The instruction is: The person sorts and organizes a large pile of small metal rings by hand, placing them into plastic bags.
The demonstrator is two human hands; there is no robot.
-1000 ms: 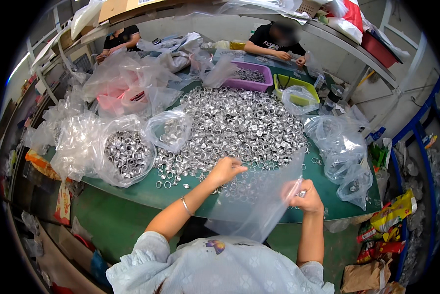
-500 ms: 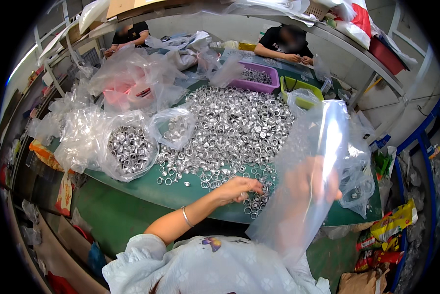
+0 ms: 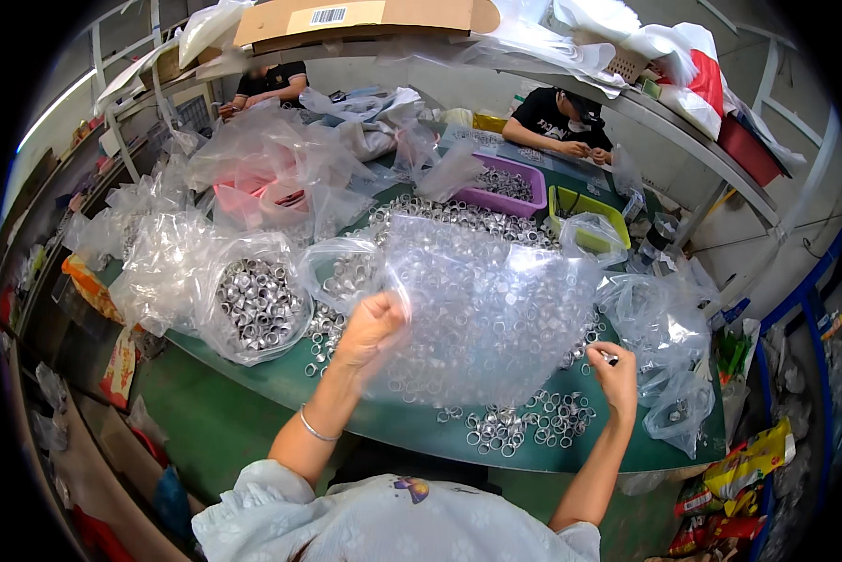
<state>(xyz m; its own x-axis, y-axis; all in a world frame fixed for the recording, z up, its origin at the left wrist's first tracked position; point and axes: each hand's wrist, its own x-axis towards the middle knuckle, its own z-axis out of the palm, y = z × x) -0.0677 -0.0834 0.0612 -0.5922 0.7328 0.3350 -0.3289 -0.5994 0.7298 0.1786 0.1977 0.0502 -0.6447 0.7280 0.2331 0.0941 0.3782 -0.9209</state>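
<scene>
A clear plastic bag (image 3: pixel 496 309) hangs flat in front of me over the table. My left hand (image 3: pixel 372 330) grips it by its left edge, fingers closed. Through the film show many small silver metal rings (image 3: pixel 435 215) heaped on the green table. To the right of the bag, my right hand (image 3: pixel 614 373) has its fingertips pinched together; a small dark and silvery bit shows there, too small to name. A smaller spread of rings (image 3: pixel 505 431) lies between my hands, near the table's front edge.
An opened clear bag full of rings (image 3: pixel 257 304) stands at left, beside crumpled plastic bags (image 3: pixel 163 272). Behind the heap are a purple basket (image 3: pixel 505 192) and a lime green basket (image 3: pixel 594 220). Two people sit across the table. A loaded shelf (image 3: pixel 365 47) runs overhead.
The bag has swung from upright at my right to spread out before me. My left hand has left the near rings and taken its left edge; my right hand has come clear of the film.
</scene>
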